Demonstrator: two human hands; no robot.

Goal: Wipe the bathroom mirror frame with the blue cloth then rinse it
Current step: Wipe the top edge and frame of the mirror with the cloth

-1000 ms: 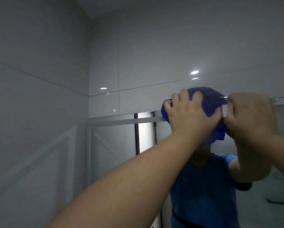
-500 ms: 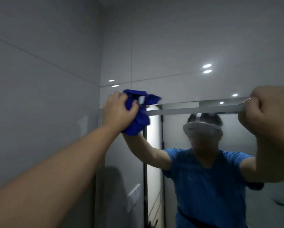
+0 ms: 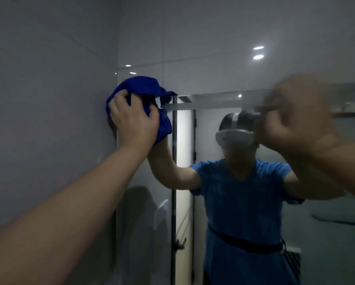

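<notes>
My left hand [image 3: 133, 122] grips a bunched blue cloth [image 3: 143, 89] and presses it onto the top left corner of the mirror, where the frame meets the side wall. The silver top frame [image 3: 211, 98] runs rightward from the cloth. My right hand [image 3: 296, 118] is raised in front of the top frame further right, blurred, with fingers curled; whether it grips the frame is unclear. The mirror glass [image 3: 326, 182] below reflects a person in a blue shirt.
A grey tiled side wall [image 3: 49, 120] stands close on the left, meeting the back wall [image 3: 213, 48] above the mirror. The mirror reflects a bright doorway strip [image 3: 182, 136] and a dark door frame.
My left hand has carried the cloth left along the top frame into the corner by the side wall. My right hand has stayed near the top frame on the right.
</notes>
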